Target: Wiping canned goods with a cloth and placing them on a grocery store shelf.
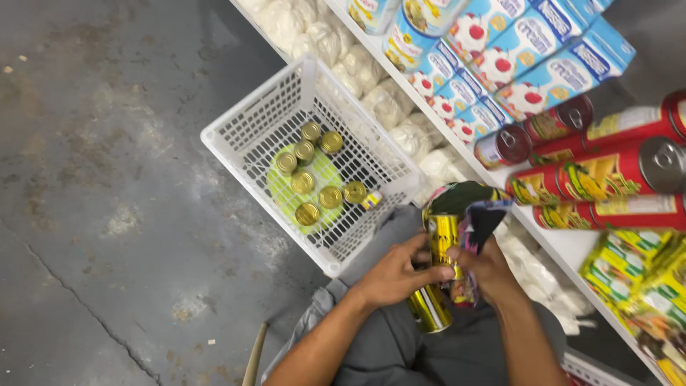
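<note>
My left hand (394,275) grips a gold tin can (443,234) held upright over my lap. A second gold can (429,309) sticks out below that hand. My right hand (484,270) presses a dark patterned cloth (477,214) against the upper can. To the left on the floor stands a white plastic basket (246,125) holding several gold-lidded cans (302,182) on a green sheet.
A white shelf (564,243) runs along the right, with red tube cans (607,171) lying on their sides, blue and white cartons (522,46) behind, yellow packets (636,279) in front, and bags of white goods (386,100) below. Grey concrete floor (93,200) lies to the left.
</note>
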